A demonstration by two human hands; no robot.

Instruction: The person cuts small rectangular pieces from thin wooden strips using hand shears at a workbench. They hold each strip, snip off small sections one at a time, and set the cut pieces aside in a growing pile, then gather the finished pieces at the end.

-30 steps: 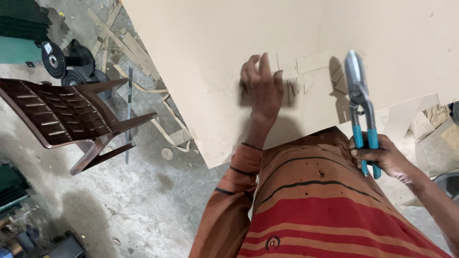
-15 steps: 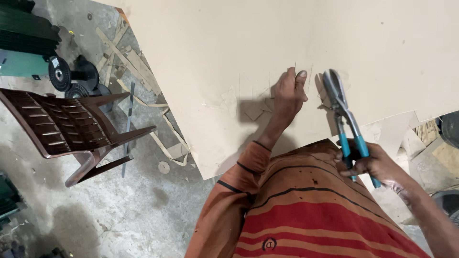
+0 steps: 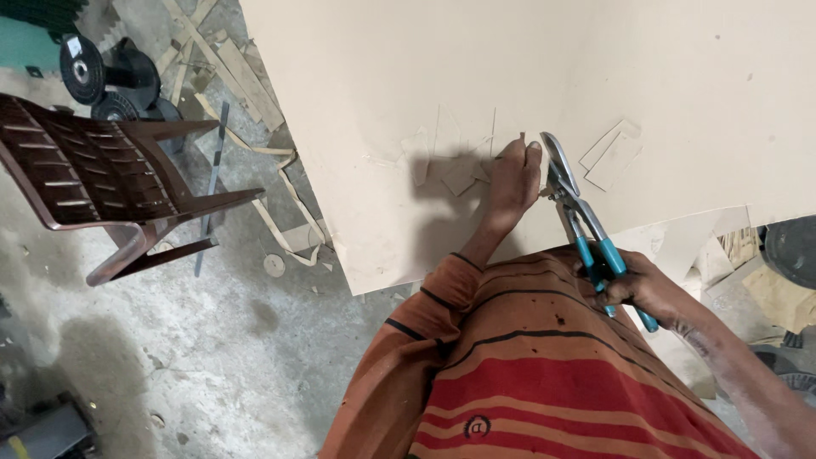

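A large cream board (image 3: 408, 76) lies flat in front of me, with several thin cut scraps (image 3: 459, 170) scattered on it. My left hand (image 3: 510, 178) reaches over the board and pinches a narrow cream strip (image 3: 521, 136) between its fingertips. My right hand (image 3: 633, 285) grips the blue handles of metal snips (image 3: 574, 204). The snips' blades point away from me, right beside the left hand's fingers. My orange and red striped shirt fills the bottom of the view.
A dark brown plastic chair (image 3: 93, 178) stands on the grey concrete floor at left. Grinder discs (image 3: 85, 72) and wooden offcuts (image 3: 229, 76) lie beyond it. More cream scraps (image 3: 608, 157) rest on the board at right, and a dark round object (image 3: 790, 251) sits at the right edge.
My left hand slid right across the board and took a thin strip in its fingertips. My right hand brought the snips leftward, close beside the left hand.
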